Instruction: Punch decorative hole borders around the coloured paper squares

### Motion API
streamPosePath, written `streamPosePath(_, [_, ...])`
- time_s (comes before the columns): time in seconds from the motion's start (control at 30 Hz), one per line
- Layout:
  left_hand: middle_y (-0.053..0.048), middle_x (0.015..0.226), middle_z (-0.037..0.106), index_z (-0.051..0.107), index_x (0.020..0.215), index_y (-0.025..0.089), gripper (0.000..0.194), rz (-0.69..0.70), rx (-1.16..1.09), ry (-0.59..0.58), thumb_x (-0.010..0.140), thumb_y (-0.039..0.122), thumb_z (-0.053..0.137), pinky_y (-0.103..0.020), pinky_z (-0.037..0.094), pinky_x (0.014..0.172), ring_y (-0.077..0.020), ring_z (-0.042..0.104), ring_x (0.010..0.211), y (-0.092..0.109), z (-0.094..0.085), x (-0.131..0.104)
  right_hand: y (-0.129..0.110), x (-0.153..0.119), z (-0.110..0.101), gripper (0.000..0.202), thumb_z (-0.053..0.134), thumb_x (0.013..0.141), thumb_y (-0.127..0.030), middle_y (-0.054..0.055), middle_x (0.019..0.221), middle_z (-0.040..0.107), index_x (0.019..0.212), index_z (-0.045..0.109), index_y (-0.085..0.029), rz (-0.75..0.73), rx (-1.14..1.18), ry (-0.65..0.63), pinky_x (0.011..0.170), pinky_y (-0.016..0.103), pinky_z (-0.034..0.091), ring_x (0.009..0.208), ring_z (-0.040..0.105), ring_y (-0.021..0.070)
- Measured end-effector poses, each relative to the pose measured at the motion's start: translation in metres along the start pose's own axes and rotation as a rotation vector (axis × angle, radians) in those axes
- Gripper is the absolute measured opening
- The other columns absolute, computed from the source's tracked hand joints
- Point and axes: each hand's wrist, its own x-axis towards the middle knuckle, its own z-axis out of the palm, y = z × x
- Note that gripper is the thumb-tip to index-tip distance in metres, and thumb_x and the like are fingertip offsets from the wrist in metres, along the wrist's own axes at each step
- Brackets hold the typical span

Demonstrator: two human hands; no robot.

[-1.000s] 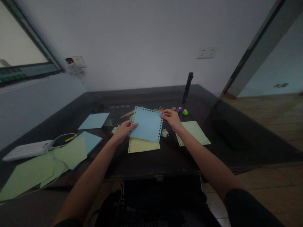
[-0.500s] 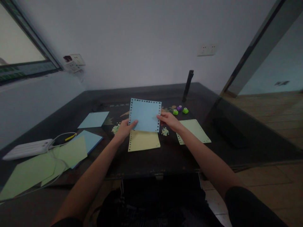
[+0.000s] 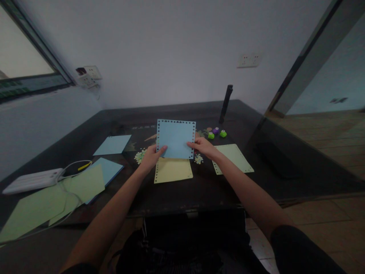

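Note:
A blue sheet of paper (image 3: 176, 139) is held up over the desk, with small shapes punched along its top and both side edges. My left hand (image 3: 152, 155) pinches its lower left side, thumb on the front. At its right side my right hand (image 3: 202, 146) grips it the same way; the other fingers are behind the sheet. Beneath it lies a yellow sheet (image 3: 173, 170) punched along its left edge, its top covered by the blue one. Heaps of tiny paper cut-outs lie by my left hand (image 3: 140, 156) and below my right (image 3: 199, 159).
Two green craft punches (image 3: 223, 133) and a purple one (image 3: 216, 130) sit behind my right hand. A pale green punched sheet (image 3: 235, 158) lies right. At left are a blue sheet (image 3: 113, 145), stacked green sheets (image 3: 40, 201) and a white power strip (image 3: 34, 180). A black upright object (image 3: 226, 103) stands behind.
The blue sheet has levelled slightly and shifted a little to the right in my hands. Both hands keep their hold; the things on the desk have stayed put.

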Motion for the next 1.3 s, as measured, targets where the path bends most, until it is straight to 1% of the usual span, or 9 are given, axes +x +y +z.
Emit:
streamPosePath(0.1, [-0.007, 0.079, 0.069, 0.065, 0.082, 0.015, 0.039, -0.013, 0.022, -0.03, 0.073, 0.052, 0.058, -0.03, 0.049, 0.064, -0.0192, 0.06, 0.07, -0.002, 0.003, 0.0, -0.007, -0.007, -0.001, 0.024, 0.07, 0.068, -0.039, 0.004, 0.068, 0.065, 0.071, 0.065, -0.016, 0.017, -0.029, -0.079, 0.052, 0.027, 0.044, 0.055, 0.051, 0.0125])
streamPosePath(0.2, [-0.005, 0.074, 0.068, 0.063, 0.079, 0.016, 0.04, 0.007, 0.025, -0.081, 0.076, 0.054, 0.054, -0.029, 0.048, 0.061, -0.0184, 0.06, 0.067, -0.002, 0.006, 0.0, -0.009, -0.013, -0.007, 0.02, 0.072, 0.066, -0.033, 0.004, 0.064, 0.064, 0.067, 0.065, -0.015, 0.039, -0.028, -0.059, 0.048, 0.026, 0.042, 0.052, 0.049, 0.0117])
streamPosePath(0.33, [-0.006, 0.075, 0.068, 0.062, 0.084, 0.015, 0.04, 0.095, -0.003, -0.125, 0.083, 0.052, 0.046, -0.028, 0.047, 0.061, -0.017, 0.061, 0.065, 0.001, 0.006, 0.004, -0.002, -0.022, -0.031, 0.02, 0.071, 0.065, -0.034, 0.003, 0.06, 0.062, 0.064, 0.063, -0.015, 0.064, 0.014, 0.122, 0.039, 0.021, 0.033, 0.046, 0.045, 0.009])
streamPosePath(0.47, [-0.007, 0.085, 0.069, 0.061, 0.093, 0.015, 0.031, 0.173, 0.06, -0.102, 0.086, 0.042, 0.047, -0.031, 0.049, 0.071, -0.0182, 0.064, 0.076, 0.004, 0.009, 0.016, 0.005, -0.032, -0.061, 0.022, 0.073, 0.061, -0.033, 0.005, 0.066, 0.065, 0.067, 0.065, -0.013, 0.089, 0.095, 0.372, 0.039, 0.02, 0.035, 0.05, 0.052, 0.0101])
streamPosePath(0.67, [-0.011, 0.107, 0.064, 0.062, 0.1, 0.015, 0.023, 0.348, 0.641, -0.073, 0.084, 0.029, 0.052, -0.037, 0.043, 0.087, -0.024, 0.058, 0.099, 0.018, 0.043, 0.042, 0.014, -0.037, -0.075, 0.022, 0.075, 0.059, -0.028, 0.005, 0.068, 0.068, 0.071, 0.064, -0.014, 0.094, 0.262, 0.577, 0.038, 0.02, 0.04, 0.05, 0.056, 0.0116])
streamPosePath(0.8, [-0.017, 0.112, 0.06, 0.062, 0.102, 0.014, 0.035, 0.35, 0.988, -0.02, 0.082, 0.042, 0.056, -0.046, 0.035, 0.093, -0.0324, 0.05, 0.109, 0.021, 0.074, 0.053, 0.018, -0.035, -0.07, 0.02, 0.076, 0.06, -0.023, 0.006, 0.072, 0.069, 0.073, 0.064, -0.014, 0.104, 0.288, 0.577, 0.042, 0.023, 0.049, 0.054, 0.06, 0.0142])
streamPosePath(0.93, [-0.017, 0.105, 0.062, 0.064, 0.097, 0.015, 0.034, 0.354, 1.111, -0.06, 0.078, 0.042, 0.061, -0.046, 0.033, 0.09, -0.0344, 0.051, 0.107, 0.016, 0.091, 0.064, 0.019, -0.037, -0.067, 0.022, 0.076, 0.059, -0.02, 0.006, 0.077, 0.07, 0.077, 0.065, -0.014, 0.08, 0.309, 0.526, 0.046, 0.025, 0.054, 0.058, 0.062, 0.0144])
streamPosePath(1.13, [-0.014, 0.094, 0.066, 0.066, 0.087, 0.017, 0.023, 0.327, 1.043, -0.1, 0.075, 0.037, 0.065, -0.042, 0.036, 0.086, -0.0317, 0.056, 0.099, 0.021, 0.095, 0.076, 0.019, -0.035, -0.064, 0.022, 0.075, 0.056, -0.018, 0.006, 0.078, 0.07, 0.076, 0.066, -0.013, 0.078, 0.322, 0.538, 0.046, 0.023, 0.054, 0.06, 0.063, 0.0147])
streamPosePath(1.3, [-0.008, 0.085, 0.067, 0.059, 0.085, 0.016, 0.021, 0.288, 0.539, -0.086, 0.072, 0.029, 0.068, -0.032, 0.044, 0.071, -0.0221, 0.061, 0.08, 0.037, 0.092, 0.061, 0.017, -0.033, -0.061, 0.024, 0.076, 0.057, -0.024, 0.006, 0.078, 0.071, 0.075, 0.064, -0.014, 0.028, 0.331, 0.598, 0.046, 0.024, 0.053, 0.058, 0.063, 0.0153])
